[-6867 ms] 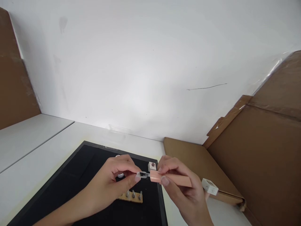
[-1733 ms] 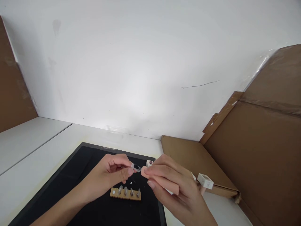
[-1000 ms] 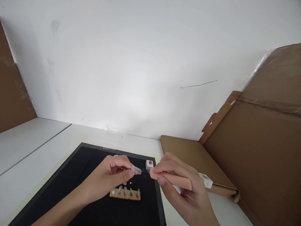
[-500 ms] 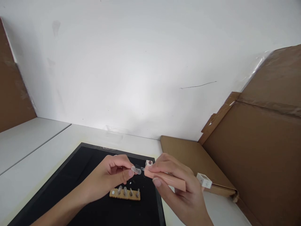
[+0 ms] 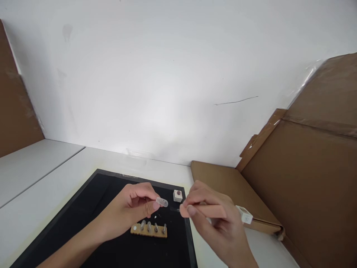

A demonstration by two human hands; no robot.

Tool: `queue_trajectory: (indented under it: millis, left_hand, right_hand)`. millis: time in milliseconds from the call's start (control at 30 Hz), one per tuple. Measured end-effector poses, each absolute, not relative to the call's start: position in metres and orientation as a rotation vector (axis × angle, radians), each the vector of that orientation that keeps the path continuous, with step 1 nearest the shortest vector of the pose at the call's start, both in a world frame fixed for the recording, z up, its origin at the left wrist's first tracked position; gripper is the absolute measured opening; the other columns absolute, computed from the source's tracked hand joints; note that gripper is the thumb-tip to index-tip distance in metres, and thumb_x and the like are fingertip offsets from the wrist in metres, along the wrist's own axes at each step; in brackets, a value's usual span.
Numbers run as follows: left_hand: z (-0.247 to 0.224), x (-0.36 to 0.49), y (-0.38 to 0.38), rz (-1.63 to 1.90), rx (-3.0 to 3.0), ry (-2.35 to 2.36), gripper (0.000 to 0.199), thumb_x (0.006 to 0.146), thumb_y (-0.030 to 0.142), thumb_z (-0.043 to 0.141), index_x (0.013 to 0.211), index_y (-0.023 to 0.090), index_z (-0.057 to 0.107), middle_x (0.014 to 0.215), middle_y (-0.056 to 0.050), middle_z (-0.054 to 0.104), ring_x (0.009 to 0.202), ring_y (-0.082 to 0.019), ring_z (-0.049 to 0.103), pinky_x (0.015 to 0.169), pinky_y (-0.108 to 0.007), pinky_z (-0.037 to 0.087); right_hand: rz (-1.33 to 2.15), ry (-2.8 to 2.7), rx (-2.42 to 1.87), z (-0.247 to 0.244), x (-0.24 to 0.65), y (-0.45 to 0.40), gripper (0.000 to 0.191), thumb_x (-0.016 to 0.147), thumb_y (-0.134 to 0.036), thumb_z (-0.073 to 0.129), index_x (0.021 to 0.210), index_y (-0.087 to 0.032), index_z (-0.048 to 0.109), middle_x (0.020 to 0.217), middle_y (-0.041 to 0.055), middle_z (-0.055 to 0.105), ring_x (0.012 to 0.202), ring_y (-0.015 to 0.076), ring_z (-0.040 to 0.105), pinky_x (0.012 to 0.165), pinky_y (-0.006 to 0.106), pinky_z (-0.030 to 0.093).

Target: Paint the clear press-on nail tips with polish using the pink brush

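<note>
My left hand (image 5: 139, 204) pinches a small clear nail-shaped piece (image 5: 162, 202) between thumb and forefinger, above the black mat (image 5: 111, 216). In my right hand (image 5: 214, 219) is a peach-coloured handle (image 5: 205, 211), held level, with a thin, faint tip pointing left toward the clear piece; a gap separates the two. Below my left hand, a tan strip (image 5: 149, 230) lies on the mat and bears several clear nail-shaped pieces standing up and a white dot at its left end.
A small white box (image 5: 177, 195) with a dark round mark stands at the mat's back right corner. Behind my right hand lie a flat cardboard box (image 5: 223, 180) and another white box (image 5: 245, 215). Cardboard panels (image 5: 312, 167) rise at the right.
My right hand has drawn the peach handle slightly right and down, away from the clear piece, and turned it more level. My left hand has barely moved.
</note>
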State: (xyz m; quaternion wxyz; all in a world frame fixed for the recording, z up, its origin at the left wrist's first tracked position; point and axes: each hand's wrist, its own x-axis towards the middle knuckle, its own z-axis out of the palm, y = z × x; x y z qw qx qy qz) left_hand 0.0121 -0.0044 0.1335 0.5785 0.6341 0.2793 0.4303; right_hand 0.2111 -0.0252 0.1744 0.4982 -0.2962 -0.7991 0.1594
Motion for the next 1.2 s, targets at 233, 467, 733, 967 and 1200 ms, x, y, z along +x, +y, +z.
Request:
queue_trajectory:
  millis: [233, 467, 733, 967, 1200]
  left_hand:
    - [0.1334, 0.012, -0.0054, 1.015, 1.469, 0.658, 0.018, 0.084, 0.03, 0.063, 0.075, 0.02, 0.074, 0.069, 0.001, 0.052, 0.063, -0.01, 0.048, 0.058, -0.021, 0.042]
    - [0.1349, 0.0121, -0.0052, 1.019, 1.475, 0.653, 0.017, 0.084, 0.028, 0.063, 0.073, 0.019, 0.073, 0.067, 0.002, 0.051, 0.062, -0.009, 0.048, 0.058, -0.021, 0.041]
    - [0.1346, 0.0126, -0.0054, 1.02, 1.47, 0.653, 0.016, 0.084, 0.029, 0.064, 0.075, 0.019, 0.073, 0.068, 0.002, 0.051, 0.062, -0.01, 0.048, 0.057, -0.022, 0.041]
    - [0.1348, 0.0103, -0.0052, 1.016, 1.478, 0.655, 0.017, 0.085, 0.029, 0.063, 0.075, 0.02, 0.073, 0.069, 0.002, 0.051, 0.063, -0.01, 0.049, 0.059, -0.022, 0.042]
    - [0.1351, 0.0101, -0.0039, 1.039, 1.486, 0.654, 0.017, 0.084, 0.03, 0.064, 0.074, 0.019, 0.073, 0.066, 0.002, 0.05, 0.062, -0.01, 0.048, 0.06, -0.023, 0.041]
  right_hand:
    - [0.433, -1.646, -0.892, 0.1696, 0.2089, -0.0203, 0.019, 0.084, -0.023, 0.06, 0.066, -0.021, 0.065, 0.053, -0.0021, 0.063, 0.044, 0.0103, 0.053, 0.04, 0.02, 0.039]
    - [0.502, -1.807, -0.773, 0.1692, 0.206, -0.0236, 0.01, 0.081, -0.016, 0.062, 0.078, -0.024, 0.068, 0.069, -0.0022, 0.069, 0.058, 0.0113, 0.061, 0.055, 0.021, 0.047]
    - [0.453, -1.824, -0.697, 0.1712, 0.2113, -0.0234, 0.012, 0.084, -0.015, 0.059, 0.085, -0.025, 0.066, 0.072, -0.0005, 0.068, 0.061, 0.0127, 0.058, 0.054, 0.024, 0.045]
    - [0.434, -1.846, -0.673, 0.1696, 0.2134, -0.0238, 0.019, 0.085, -0.012, 0.054, 0.07, -0.022, 0.061, 0.06, -0.0004, 0.062, 0.052, 0.0132, 0.051, 0.05, 0.028, 0.04]
    - [0.391, -1.979, -0.698, 0.1759, 0.2109, -0.0257, 0.016, 0.08, -0.008, 0.057, 0.074, -0.022, 0.064, 0.061, 0.0001, 0.065, 0.054, 0.0133, 0.053, 0.048, 0.025, 0.041]
